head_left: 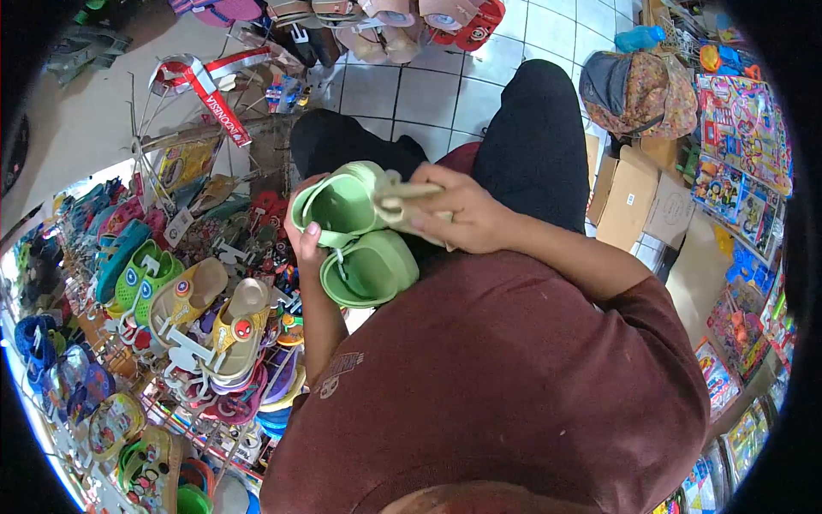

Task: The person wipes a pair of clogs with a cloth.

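Note:
A pair of light green clogs [377, 270] is held up in front of my lap, openings toward me. A small white tie shows between the two shoes. My left hand [306, 238] grips the pair from the left side, its thumb on the edge of the upper shoe. My right hand [467, 212] is closed on a beige cloth [411, 201], smeared by motion, against the right side of the upper clog. Most of my left fingers are hidden behind the shoes.
At left, a wire rack [205, 355] is crowded with children's sandals. A red-and-white strap [214, 103] hangs above it. More footwear [385, 34] lies ahead on the tiled floor [428, 90]. Right are a patterned backpack [646, 98], an open cardboard box [625, 197] and packaged toys [745, 128].

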Motion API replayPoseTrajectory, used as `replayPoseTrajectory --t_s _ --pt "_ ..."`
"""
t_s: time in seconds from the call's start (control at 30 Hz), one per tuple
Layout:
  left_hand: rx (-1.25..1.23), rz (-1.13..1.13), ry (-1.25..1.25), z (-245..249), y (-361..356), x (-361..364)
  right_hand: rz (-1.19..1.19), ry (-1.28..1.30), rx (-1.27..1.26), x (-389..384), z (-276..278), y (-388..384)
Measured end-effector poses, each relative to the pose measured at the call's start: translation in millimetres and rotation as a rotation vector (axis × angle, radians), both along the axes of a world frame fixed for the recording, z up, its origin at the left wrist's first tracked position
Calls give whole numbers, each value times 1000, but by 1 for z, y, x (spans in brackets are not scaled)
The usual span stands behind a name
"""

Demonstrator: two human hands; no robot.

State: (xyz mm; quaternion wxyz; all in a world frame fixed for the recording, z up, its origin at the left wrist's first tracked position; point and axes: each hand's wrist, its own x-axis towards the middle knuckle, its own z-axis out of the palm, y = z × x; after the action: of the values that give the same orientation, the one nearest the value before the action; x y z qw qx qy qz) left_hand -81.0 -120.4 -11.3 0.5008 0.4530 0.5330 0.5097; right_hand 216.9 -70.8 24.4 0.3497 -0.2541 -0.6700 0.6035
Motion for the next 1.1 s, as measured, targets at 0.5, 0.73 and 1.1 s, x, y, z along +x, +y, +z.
replayPoseTrajectory --t_s 0.5,0.73,1.1 --pt "-102 -57 88 3 -2 4 325 -1 -852 -78 -51 85" --pt "-67 15 33 8 -4 9 132 -92 -586 -56 -25 65" --pt "-448 401 586 40 53 38 118 169 -1112 1 -48 67"
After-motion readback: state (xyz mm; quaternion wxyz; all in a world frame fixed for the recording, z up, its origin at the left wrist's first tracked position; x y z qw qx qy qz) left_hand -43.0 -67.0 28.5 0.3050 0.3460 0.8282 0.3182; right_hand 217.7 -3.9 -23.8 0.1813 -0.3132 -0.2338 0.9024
